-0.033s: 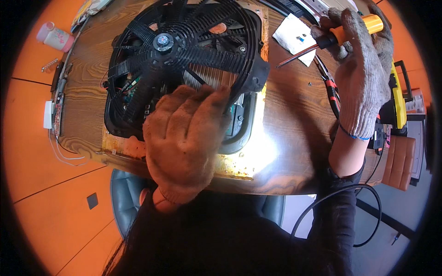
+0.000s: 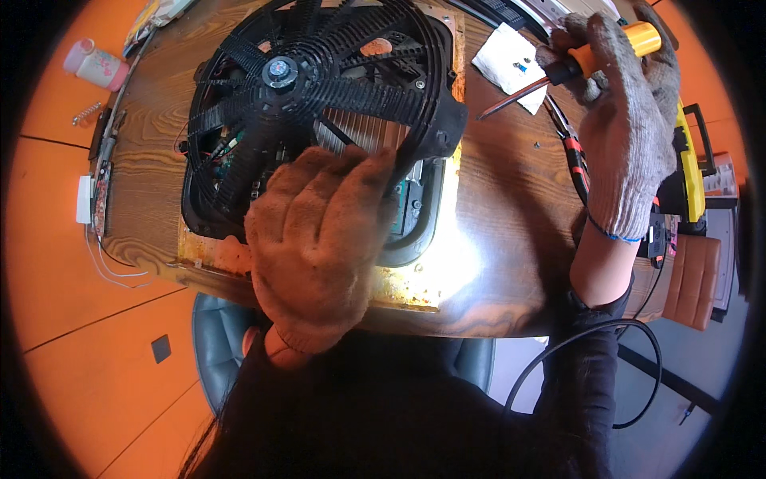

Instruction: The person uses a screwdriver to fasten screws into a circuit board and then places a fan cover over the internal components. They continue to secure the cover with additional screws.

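Observation:
A black round cooling fan (image 2: 367, 97) in its frame sits tilted over a dark housing (image 2: 191, 217). Through the gaps I see metal heatsink fins (image 2: 375, 134) and a green circuit board. My left hand (image 2: 315, 231), in a soiled work glove, has its fingers curled over the near edge of the fan frame; the fingertips are partly hidden. Out to the right, my gloved right hand (image 2: 626, 120) grips a screwdriver (image 2: 614, 54) by its yellow-and-black handle. The shaft points left and down, apart from the fan.
Under the housing lies a rusty, stained metal plate (image 2: 391, 289) on the wooden table (image 2: 511, 199). A white tissue (image 2: 511, 68) holds small screws. Pliers with red-and-black handles (image 2: 573, 156) lie at the right, near a yellow-and-black case (image 2: 692, 172). A pink-and-white jar (image 2: 96, 65) stands far left.
The fan's hub and near frame edge have shifted very slightly, and my left hand has moved a little left with them. My right hand and the screwdriver have barely moved.

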### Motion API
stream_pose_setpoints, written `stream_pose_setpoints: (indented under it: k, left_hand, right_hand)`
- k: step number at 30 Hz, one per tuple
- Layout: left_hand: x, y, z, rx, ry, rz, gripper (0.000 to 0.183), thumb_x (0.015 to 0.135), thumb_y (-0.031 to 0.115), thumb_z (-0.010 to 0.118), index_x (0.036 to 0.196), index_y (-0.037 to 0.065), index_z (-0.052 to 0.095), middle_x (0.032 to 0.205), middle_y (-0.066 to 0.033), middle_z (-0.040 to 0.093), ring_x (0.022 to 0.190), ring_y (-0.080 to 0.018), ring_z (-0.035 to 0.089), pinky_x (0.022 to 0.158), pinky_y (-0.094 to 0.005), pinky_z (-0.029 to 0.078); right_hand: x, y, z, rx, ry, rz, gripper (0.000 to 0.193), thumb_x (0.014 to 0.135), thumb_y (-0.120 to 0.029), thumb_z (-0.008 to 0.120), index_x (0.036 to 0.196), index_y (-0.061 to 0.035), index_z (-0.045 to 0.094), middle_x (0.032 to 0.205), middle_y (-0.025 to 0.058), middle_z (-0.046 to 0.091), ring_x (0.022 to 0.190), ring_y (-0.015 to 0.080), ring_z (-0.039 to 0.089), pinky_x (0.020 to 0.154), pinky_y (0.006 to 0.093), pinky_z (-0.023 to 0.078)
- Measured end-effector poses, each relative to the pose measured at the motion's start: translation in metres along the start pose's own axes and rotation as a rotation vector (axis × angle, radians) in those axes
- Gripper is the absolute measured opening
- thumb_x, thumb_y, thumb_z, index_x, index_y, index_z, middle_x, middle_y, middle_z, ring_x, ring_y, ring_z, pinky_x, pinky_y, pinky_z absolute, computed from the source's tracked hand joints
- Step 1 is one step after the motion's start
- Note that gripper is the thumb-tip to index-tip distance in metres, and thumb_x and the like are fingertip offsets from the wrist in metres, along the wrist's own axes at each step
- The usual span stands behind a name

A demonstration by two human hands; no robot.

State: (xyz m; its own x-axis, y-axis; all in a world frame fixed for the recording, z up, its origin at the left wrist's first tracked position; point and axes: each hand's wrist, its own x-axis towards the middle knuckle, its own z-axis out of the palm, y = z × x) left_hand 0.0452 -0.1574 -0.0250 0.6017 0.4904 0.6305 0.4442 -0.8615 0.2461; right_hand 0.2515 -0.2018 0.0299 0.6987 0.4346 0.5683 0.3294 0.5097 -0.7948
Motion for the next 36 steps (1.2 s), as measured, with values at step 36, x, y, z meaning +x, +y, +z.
stream_pose_setpoints:
  k: [36]
  left_hand:
    - [0.004,-0.004,-0.008,-0.254,0.114,0.022,0.039,0.077,0.005,0.072,0.116,0.003,0.064,0.094,-0.0161,0.068,0.085,-0.0303,0.066,0.077,-0.0444,0.052]
  right_hand:
    - [-0.018,0.007,-0.01,-0.875,-1.097,0.252,0.039,0.083,-0.037,0.073,0.111,-0.0107,0.067,0.093,0.0094,0.069,0.087,0.0217,0.067,0.078,0.035,0.054]
